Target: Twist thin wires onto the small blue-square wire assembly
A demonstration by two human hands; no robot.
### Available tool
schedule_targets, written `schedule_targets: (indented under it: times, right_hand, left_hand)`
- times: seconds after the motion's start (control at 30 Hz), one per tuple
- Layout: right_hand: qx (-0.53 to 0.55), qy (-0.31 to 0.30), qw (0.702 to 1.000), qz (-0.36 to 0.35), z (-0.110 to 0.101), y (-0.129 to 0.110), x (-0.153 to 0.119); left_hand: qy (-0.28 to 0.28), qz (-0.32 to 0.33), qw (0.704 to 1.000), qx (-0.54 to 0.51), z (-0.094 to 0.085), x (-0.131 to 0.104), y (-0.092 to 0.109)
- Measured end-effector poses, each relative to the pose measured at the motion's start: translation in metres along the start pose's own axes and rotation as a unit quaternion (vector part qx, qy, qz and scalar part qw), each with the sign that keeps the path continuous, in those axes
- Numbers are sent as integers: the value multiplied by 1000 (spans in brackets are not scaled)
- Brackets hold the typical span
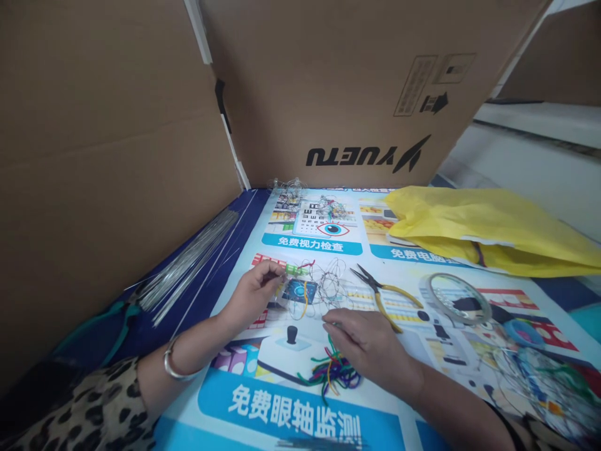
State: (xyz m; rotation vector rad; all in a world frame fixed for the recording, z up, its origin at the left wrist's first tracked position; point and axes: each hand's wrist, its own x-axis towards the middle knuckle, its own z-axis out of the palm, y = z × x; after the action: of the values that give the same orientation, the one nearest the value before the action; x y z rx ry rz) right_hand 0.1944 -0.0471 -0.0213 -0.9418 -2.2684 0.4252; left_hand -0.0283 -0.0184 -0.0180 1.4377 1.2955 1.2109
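Note:
My left hand (257, 289) is closed in a pinch at the left end of a loose tangle of thin wire (332, 283). Short strands of red and yellow yarn (305, 299) show along this wire. To the right and nearer to me, the fingers of my right hand (369, 346) are pressed together; whatever is between them is too small to name. Just below those fingers lies a heap of cut yarn (335, 371) in green, purple, red and yellow. Pliers with yellow handles (375, 285) rest beyond my right hand, their jaws pointing away to the left.
Cardboard panels (328, 94) stand along the left and back. Straight wires (188, 266) lie bundled at left, beside teal-handled pliers (117, 326). A tape roll (434, 294), yellow bag (488, 219) and clear bag of coloured bits (547, 391) occupy the right. More wire (291, 188) sits at the back.

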Motion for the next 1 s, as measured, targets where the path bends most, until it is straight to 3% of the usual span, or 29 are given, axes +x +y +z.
schedule_targets:
  times: [0.7, 1.0]
  right_hand:
    - [2, 34, 999, -35, 4, 3, -2]
    - [14, 14, 1000, -3, 2, 2, 0]
  left_hand:
    - [-8, 0, 1000, -11, -1, 1, -3]
    - [-18, 3, 1000, 0, 0, 0, 0]
